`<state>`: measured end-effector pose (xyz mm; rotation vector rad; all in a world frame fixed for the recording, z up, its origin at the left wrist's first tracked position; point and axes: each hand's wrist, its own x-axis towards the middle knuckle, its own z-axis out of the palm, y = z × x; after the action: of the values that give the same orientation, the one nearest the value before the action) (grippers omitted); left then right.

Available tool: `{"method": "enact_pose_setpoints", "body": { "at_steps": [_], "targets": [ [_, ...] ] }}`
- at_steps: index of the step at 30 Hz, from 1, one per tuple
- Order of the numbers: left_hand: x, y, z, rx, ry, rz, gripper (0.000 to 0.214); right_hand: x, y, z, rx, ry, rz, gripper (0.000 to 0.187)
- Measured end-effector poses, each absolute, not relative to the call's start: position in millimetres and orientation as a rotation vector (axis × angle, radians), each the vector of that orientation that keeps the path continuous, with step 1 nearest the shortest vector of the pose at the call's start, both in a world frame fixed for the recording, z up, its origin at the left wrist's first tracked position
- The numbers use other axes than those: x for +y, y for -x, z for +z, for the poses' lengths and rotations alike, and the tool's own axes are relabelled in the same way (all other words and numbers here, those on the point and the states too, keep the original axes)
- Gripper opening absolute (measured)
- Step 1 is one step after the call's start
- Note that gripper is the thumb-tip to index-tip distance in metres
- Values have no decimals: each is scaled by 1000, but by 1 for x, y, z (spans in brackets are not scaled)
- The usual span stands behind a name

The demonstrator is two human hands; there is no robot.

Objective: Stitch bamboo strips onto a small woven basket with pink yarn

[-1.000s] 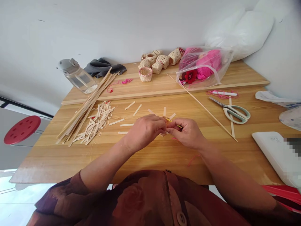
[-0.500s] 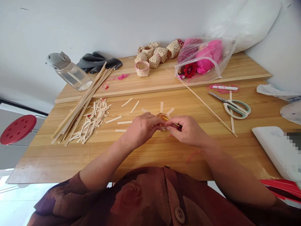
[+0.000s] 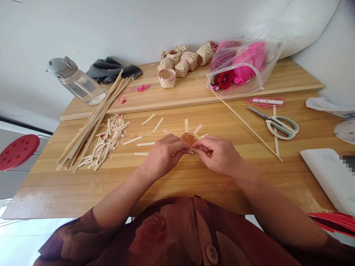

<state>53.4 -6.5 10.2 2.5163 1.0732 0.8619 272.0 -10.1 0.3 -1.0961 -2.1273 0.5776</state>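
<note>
My left hand [image 3: 163,155] and my right hand [image 3: 220,154] meet at the middle of the wooden table [image 3: 172,181], fingers pinched together. Between them sits a small woven piece [image 3: 189,138], a round yellowish ring with pale strips sticking out of it like spokes. Both hands grip its near edge, and a thin yellow strip shows at my right fingertips. Short cut strips [image 3: 138,142] lie loose on the table just left of my left hand.
A bundle of long strips [image 3: 91,123] and a heap of offcuts [image 3: 107,144] lie left. A water bottle [image 3: 73,79], grey cloth [image 3: 111,70], finished small baskets [image 3: 180,62] and a bag of pink yarn [image 3: 238,68] sit on the raised back board. Scissors [image 3: 277,123] and a long thin stick [image 3: 238,120] lie right.
Both hands stay pinched on the woven piece, shifting slightly toward me as the camera tilts. My right fingers have closed in nearer the ring's edge.
</note>
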Motion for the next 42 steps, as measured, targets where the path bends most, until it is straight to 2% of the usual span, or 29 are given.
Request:
{"method": "enact_pose_setpoints", "body": {
  "at_steps": [10, 16, 24, 31, 37, 42],
  "targets": [
    [-16, -54, 0, 1138, -2505, 1032, 6, -16, -265, -6, -2131, 1061, 443, 9],
    [-20, -53, -6, 1152, -2612, 958, 10, -18, -265, -6, -2190, 1041, 409, 10],
    [-23, -46, -15, 1148, -2725, 1012, 20, -22, -264, -4, -2306, 1163, 123, 16],
    [-24, -47, -16, 1119, -2633, 1084, 37, -21, -262, -5, -2266, 1124, 94, 12],
    [-23, -46, -14, 1112, -2576, 1068, 30, -20, -260, -7, -2194, 1096, 284, 11],
    [-24, -48, -10, 1156, -2440, 1055, 22, -20, -259, -7, -2169, 1103, 309, 10]
  ]
}}
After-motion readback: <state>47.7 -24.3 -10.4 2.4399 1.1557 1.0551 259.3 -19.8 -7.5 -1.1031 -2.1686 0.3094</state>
